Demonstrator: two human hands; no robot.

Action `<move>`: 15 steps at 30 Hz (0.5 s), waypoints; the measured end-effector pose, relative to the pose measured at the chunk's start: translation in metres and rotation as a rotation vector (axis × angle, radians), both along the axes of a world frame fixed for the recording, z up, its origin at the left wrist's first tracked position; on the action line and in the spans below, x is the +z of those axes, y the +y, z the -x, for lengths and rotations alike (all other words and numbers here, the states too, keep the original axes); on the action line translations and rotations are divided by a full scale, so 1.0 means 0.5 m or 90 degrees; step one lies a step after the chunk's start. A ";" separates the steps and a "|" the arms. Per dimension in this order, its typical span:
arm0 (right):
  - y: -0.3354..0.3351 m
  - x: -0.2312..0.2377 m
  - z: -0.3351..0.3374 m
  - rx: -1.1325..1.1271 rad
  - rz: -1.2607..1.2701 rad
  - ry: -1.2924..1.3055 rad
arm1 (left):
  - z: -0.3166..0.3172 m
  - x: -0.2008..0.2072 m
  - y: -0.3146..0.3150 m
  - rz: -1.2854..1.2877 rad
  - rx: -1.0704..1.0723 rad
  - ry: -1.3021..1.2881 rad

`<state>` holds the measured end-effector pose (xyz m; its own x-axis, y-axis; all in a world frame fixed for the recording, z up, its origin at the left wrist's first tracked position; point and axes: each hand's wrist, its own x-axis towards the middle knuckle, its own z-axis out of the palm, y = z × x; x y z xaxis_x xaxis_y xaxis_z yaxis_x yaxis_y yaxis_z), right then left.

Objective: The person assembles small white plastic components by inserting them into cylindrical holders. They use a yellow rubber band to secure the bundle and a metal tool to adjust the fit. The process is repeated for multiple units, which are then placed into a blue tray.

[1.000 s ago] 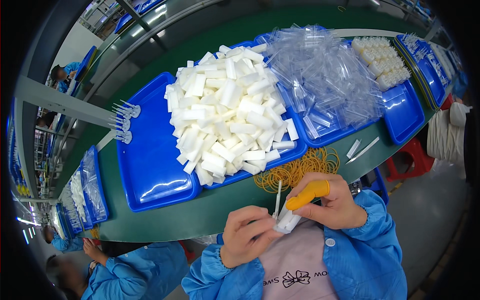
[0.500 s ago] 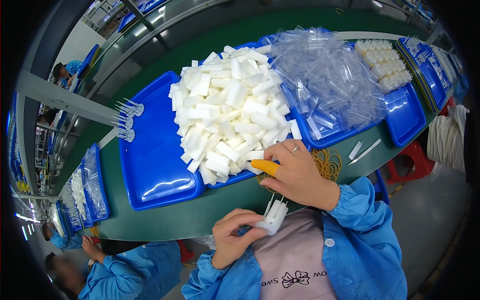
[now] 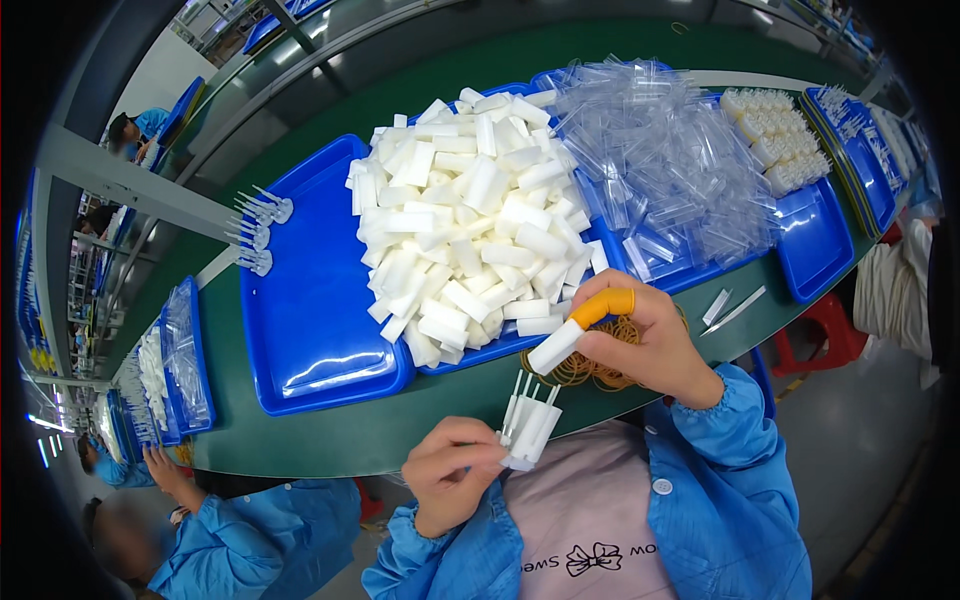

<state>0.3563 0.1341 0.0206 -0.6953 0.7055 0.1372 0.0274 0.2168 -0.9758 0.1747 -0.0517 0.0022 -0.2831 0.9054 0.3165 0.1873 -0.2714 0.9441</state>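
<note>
My left hand (image 3: 450,470) pinches the base of a white pronged holder (image 3: 530,430) in front of my chest. Thin pins rise from the holder, some bare at their tops and some covered by white foam sleeves. Above it and to the right, my right hand (image 3: 650,335) grips a white foam piece (image 3: 554,349) between thumb and index finger. An orange finger cot (image 3: 606,303) covers that index finger. The piece hangs apart from the pins, tilted toward them. Beyond lies a large heap of similar foam pieces (image 3: 470,225).
Left of the heap is a blue tray (image 3: 320,300), with white pronged holders (image 3: 257,235) by its far-left rim. Clear plastic sleeves (image 3: 660,150) pile up to the right. Rubber bands (image 3: 580,370) lie under my right hand. A co-worker's blue sleeve (image 3: 240,545) shows at lower left.
My right hand has come away from the heap with a foam piece in its fingers. My left hand has shifted slightly left with the holder, which has turned.
</note>
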 end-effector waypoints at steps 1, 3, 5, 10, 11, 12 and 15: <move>0.001 0.001 -0.001 0.008 0.016 0.003 | 0.001 0.007 0.005 -0.030 -0.014 0.058; 0.002 0.003 -0.001 0.034 0.046 0.007 | -0.002 0.019 0.008 -0.049 -0.024 0.156; 0.003 0.006 -0.002 0.069 0.072 0.010 | -0.006 0.030 0.013 -0.061 -0.028 0.227; 0.008 -0.004 -0.007 0.036 0.152 0.046 | -0.012 0.042 0.017 -0.082 -0.011 0.291; 0.009 -0.006 -0.009 0.015 0.160 0.064 | -0.014 0.045 0.019 -0.080 -0.002 0.289; 0.009 -0.002 -0.012 0.028 0.173 0.054 | -0.017 0.047 0.020 -0.077 0.007 0.287; 0.011 0.009 -0.017 0.073 0.197 0.028 | -0.012 0.049 0.023 -0.083 -0.010 0.328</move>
